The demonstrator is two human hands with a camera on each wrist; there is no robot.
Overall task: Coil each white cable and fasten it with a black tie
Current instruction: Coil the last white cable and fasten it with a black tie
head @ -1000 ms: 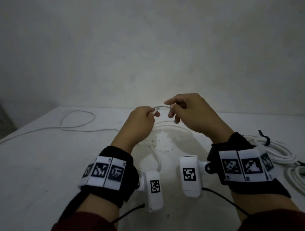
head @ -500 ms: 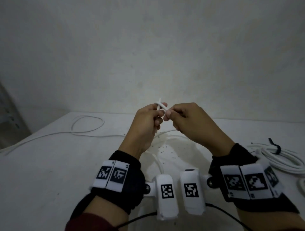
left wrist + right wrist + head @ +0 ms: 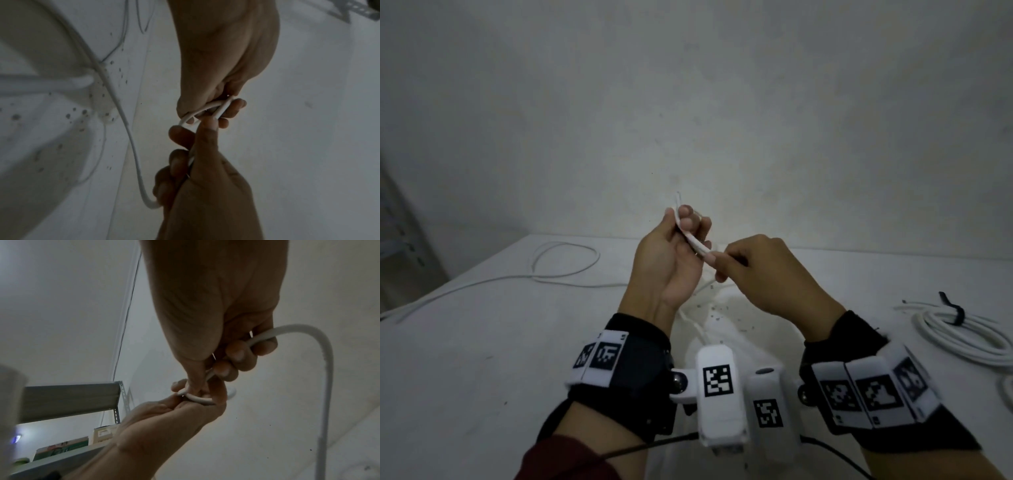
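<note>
A white cable (image 3: 697,245) is held up above the table (image 3: 482,342) between both hands. My left hand (image 3: 686,222), palm turned towards me, grips the cable's end section in curled fingers. Just to its right and lower, my right hand (image 3: 719,263) pinches the same cable. In the left wrist view the cable (image 3: 131,141) makes a small bend between the two hands and trails down to the table. The right wrist view shows the cable (image 3: 327,353) arching out of the right hand's fingers (image 3: 236,353). The rest lies in a loose loop (image 3: 565,260) at the far left.
A coiled white cable (image 3: 969,339) bound with a black tie (image 3: 952,310) lies at the right of the table, with another white coil (image 3: 1008,387) at the right edge. A metal shelf (image 3: 68,399) stands to the left. A wall rises behind the table.
Both hands have risen. The left hand has turned palm towards me with the cable end in it, and the right hand has slid along the cable, lower and to the right.
</note>
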